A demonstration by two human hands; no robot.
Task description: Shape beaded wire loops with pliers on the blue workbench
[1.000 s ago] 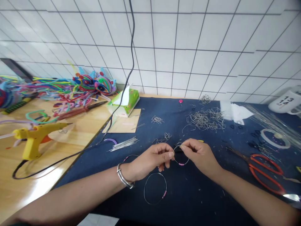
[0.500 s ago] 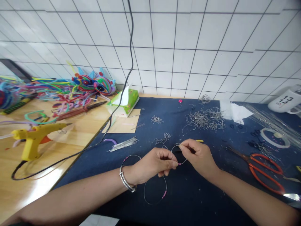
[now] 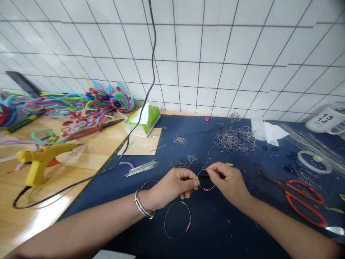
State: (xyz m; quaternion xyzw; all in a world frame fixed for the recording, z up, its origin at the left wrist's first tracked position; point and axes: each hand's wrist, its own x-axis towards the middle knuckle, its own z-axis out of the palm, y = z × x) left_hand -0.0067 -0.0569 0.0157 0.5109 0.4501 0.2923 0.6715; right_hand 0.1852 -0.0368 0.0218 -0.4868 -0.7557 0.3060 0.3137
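Between my hands is a thin wire ring (image 3: 199, 173) with a few pink beads (image 3: 206, 189) at its lower edge. My left hand (image 3: 176, 186) pinches the ring's left side. The fingers of my right hand (image 3: 225, 179) are closed on its upper right. On the dark blue cloth below lies a second wire ring (image 3: 165, 222), also carrying pink beads (image 3: 188, 227). Another beaded ring (image 3: 148, 182) is partly hidden behind my left wrist. A small tangle of wire (image 3: 188, 161) lies just beyond my hands.
Red-handled scissors (image 3: 306, 201) lie at right, near a clear tape-like ring (image 3: 314, 162). Tangled wire (image 3: 234, 138) and straight wire pieces (image 3: 142, 167) lie farther back. A yellow glue gun (image 3: 40, 158), its black cable, a tissue pack (image 3: 142, 120) and colourful pipe cleaners (image 3: 78, 108) are left.
My left hand has shifted slightly left along the ring, from beside the pink beads to its left side. The beads now show at the bottom. My right hand keeps its pinch.
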